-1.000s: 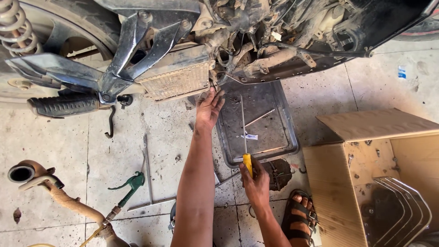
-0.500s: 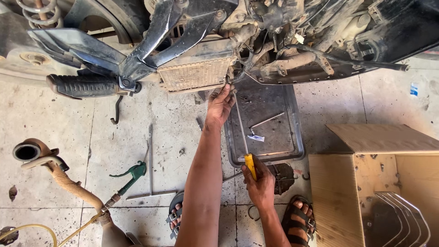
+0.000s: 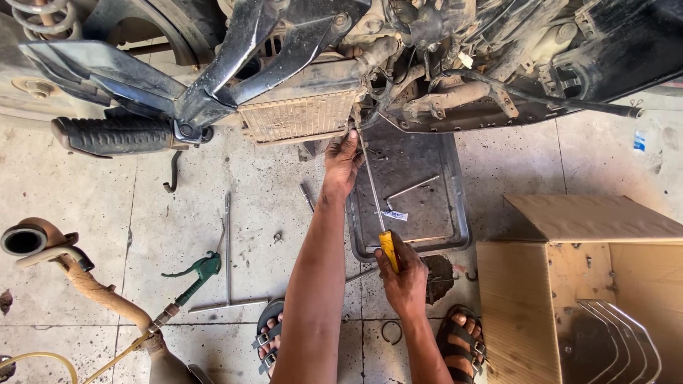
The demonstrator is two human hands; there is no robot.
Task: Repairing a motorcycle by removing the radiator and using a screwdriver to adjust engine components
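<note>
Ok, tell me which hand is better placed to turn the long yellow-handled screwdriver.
Right. The right hand grips the long yellow-handled screwdriver; the left hand is up at its tip under the engine.

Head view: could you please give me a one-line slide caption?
Right hand holds a long screwdriver to the motorcycle's underside; left hand steadies its tip.

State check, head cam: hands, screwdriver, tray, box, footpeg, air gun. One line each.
left hand: raised, fingers at the engine underside
right hand: closed round the screwdriver handle
screwdriver: held, shaft angled up to the engine
metal tray: flat on floor under engine, loose parts in it
cardboard box: open, flap up
footpeg: sticking out sideways
green air gun: lying on floor, unheld
</note>
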